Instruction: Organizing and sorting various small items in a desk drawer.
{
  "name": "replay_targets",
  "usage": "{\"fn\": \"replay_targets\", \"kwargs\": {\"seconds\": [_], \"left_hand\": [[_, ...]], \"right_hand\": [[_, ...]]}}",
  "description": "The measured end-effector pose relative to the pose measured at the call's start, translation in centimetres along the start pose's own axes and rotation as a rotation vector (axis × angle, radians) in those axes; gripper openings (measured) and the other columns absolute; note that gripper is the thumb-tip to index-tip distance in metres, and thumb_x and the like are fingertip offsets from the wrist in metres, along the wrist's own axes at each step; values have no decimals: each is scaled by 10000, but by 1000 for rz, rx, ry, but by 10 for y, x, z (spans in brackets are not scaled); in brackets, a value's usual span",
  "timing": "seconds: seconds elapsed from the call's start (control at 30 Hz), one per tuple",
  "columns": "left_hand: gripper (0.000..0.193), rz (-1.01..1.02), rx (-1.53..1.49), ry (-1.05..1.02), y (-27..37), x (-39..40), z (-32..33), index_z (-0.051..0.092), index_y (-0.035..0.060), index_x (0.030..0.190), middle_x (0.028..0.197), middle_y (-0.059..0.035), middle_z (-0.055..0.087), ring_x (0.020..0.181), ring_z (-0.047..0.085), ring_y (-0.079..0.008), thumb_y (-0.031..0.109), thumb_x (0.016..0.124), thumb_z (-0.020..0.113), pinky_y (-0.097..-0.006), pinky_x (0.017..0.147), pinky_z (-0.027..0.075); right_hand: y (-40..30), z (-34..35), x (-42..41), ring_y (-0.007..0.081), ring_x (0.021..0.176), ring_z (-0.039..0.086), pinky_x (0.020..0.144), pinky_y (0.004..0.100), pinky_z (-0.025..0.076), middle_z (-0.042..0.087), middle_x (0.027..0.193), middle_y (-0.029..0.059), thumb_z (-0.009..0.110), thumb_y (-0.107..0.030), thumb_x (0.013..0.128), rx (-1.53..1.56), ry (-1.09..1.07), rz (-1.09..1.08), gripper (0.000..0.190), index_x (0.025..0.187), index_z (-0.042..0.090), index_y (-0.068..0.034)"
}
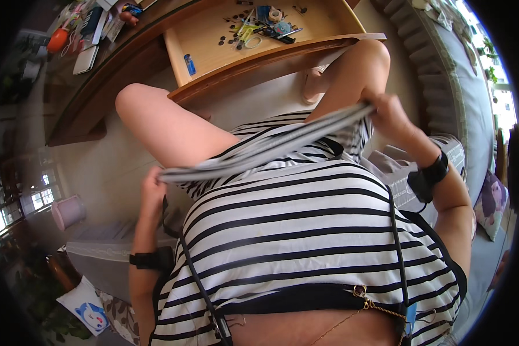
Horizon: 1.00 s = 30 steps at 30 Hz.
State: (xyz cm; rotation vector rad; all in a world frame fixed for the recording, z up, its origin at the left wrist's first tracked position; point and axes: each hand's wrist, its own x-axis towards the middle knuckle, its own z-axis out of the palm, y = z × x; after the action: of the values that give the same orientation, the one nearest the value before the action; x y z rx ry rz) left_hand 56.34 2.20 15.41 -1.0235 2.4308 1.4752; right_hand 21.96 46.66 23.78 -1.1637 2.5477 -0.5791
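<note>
My left hand (152, 184) grips one end of a stretched length of black-and-white striped fabric (264, 149) above my lap. At the other end, my right hand (387, 110) is closed on the same fabric near my right knee. The fabric is blurred and looks like part of the striped garment (289, 216) I wear; where it joins is hard to tell. A black band with a device sits on each forearm. Beyond my knees, an open wooden drawer (216, 82) holds a roll of tape (275, 16), a blue lighter-like item (190, 65), pens and many small black pieces.
A wooden desk (108, 65) spans the upper left, bearing an orange round object (58, 40), a white flat device (85, 59) and clutter. A pink bin (69, 212) stands on the floor at left. Grey covered seating (454, 99) runs along the right, with cushions (86, 309) at lower left.
</note>
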Motion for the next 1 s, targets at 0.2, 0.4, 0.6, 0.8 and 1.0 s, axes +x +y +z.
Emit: {"fn": "replay_targets", "kwargs": {"seconds": [0.2, 0.4, 0.6, 0.8, 1.0], "left_hand": [[66, 472, -106, 748, 107, 52, -94, 513, 57, 864, 612, -3, 473, 483, 430, -66, 44, 869, 449, -239, 420, 332], [148, 782, 215, 971, 183, 72, -133, 597, 5, 901, 753, -104, 591, 689, 566, -195, 44, 765, 553, -314, 644, 461], [230, 821, 711, 88, 192, 79, 50, 638, 34, 926, 885, -246, 620, 893, 600, -385, 125, 719, 596, -435, 776, 486], [183, 628, 1141, -314, 164, 125, 103, 674, 19, 835, 888, -221, 637, 860, 622, -356, 44, 699, 554, -424, 748, 499], [241, 402, 1238, -497, 120, 185, 130, 681, 11, 945, 1008, -206, 634, 957, 617, -332, 48, 787, 503, -400, 811, 502]], "right_hand": [[46, -62, 66, 235, 809, 561, 755, 313, 446, 578, 848, 130, 508, 47, 694, -179, 720, -56, 264, 946, 503, -30], [-40, -117, 111, 371, 756, 587, 673, 407, 463, 613, 804, 221, 471, -30, 777, 52, 991, -37, 219, 963, 584, -5], [-58, 19, 164, 375, 812, 617, 718, 441, 492, 635, 848, 223, 614, -126, 670, -285, 89, -263, 213, 850, 649, -18], [-25, 106, 159, 360, 922, 614, 771, 440, 497, 641, 942, 212, 616, -112, 683, -383, -378, 42, 288, 952, 656, -16], [35, 132, 160, 337, 997, 610, 803, 455, 485, 642, 1061, 147, 608, -147, 725, -472, -573, 171, 295, 998, 668, -52]]}}
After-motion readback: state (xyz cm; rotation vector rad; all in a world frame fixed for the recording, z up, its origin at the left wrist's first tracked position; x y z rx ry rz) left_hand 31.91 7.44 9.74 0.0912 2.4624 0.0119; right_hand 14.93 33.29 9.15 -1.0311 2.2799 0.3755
